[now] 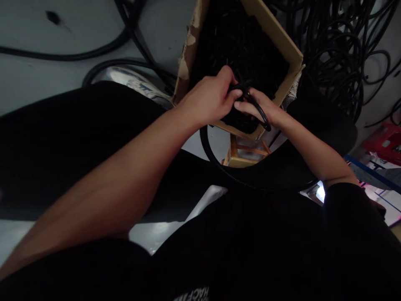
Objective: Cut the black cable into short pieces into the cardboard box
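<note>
Both hands meet over the near part of a cardboard box (291, 58) filled with small black pieces (241, 46). My left hand (216, 98) pinches a black cable (214, 161) between thumb and fingers. Close beside it, my right hand (260, 106) is closed around the same cable, which bends over the back of its fingers. A small dark shiny part seems to sit between the hands, too hidden to name. From there the cable loops down across my lap toward my right elbow.
A large tangle of black cables (335, 54) lies to the right of the box. More thick cable (72, 56) runs over the grey floor at left. Below the box is a wooden stool (241, 161). A red crate (385, 142) stands at far right.
</note>
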`<act>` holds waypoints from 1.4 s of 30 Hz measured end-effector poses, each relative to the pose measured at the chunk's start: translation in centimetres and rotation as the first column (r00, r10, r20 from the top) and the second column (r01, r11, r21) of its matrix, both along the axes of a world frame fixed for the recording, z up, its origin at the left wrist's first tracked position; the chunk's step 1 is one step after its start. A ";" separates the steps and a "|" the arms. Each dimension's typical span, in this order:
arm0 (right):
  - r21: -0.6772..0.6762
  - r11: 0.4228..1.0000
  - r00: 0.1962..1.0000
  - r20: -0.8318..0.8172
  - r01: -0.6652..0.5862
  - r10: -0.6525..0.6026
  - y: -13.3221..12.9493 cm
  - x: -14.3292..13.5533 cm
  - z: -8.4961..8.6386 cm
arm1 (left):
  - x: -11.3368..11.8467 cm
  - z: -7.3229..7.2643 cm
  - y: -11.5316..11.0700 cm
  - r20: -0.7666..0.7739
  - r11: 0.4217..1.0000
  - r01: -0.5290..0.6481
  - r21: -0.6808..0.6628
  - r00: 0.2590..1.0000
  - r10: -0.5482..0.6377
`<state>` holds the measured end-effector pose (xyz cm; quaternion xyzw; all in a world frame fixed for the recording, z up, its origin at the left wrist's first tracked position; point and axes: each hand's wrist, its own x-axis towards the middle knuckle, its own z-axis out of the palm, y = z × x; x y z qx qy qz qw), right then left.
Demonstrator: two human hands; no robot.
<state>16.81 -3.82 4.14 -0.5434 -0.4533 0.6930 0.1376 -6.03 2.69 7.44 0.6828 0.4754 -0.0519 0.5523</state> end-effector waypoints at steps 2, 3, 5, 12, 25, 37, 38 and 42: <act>0.037 0.999 0.994 0.107 0.000 -0.004 0.1 -0.1 0.7 | 0.0 0.4 0.1 -0.030 1.000 0.002 0.021 1.000 -0.001; 0.056 0.998 0.988 0.155 -0.005 -0.004 0.1 -0.1 1.0 | 0.0 0.7 0.2 -0.050 1.000 0.001 0.029 0.999 0.000; 0.099 0.994 0.976 0.218 -0.038 0.016 0.0 0.0 1.5 | -0.1 1.0 0.3 -0.080 0.999 -0.012 0.030 0.997 0.014; 0.201 0.936 0.913 0.352 -0.289 0.206 -0.6 2.2 0.1 | -0.6 -2.4 -0.1 0.193 0.989 -0.087 -0.118 0.975 0.108; 0.329 0.815 0.848 0.416 -0.477 0.329 0.1 5.7 3.0 | -1.6 -0.8 0.1 0.317 0.625 -0.052 -0.779 0.827 0.464; 0.246 0.894 0.926 0.140 -0.374 0.349 -0.3 5.9 -0.4 | -0.5 -1.0 0.5 0.181 0.625 -0.300 -0.721 0.789 0.588; 0.226 0.900 0.927 0.131 -0.373 0.351 -0.2 5.5 -0.3 | -0.5 -1.4 0.5 0.186 0.649 -0.302 -0.698 0.799 0.572; 0.173 0.927 0.943 0.075 -0.334 0.325 0.2 3.7 0.0 | 0.1 -2.3 0.1 0.209 0.715 -0.314 -0.624 0.815 0.540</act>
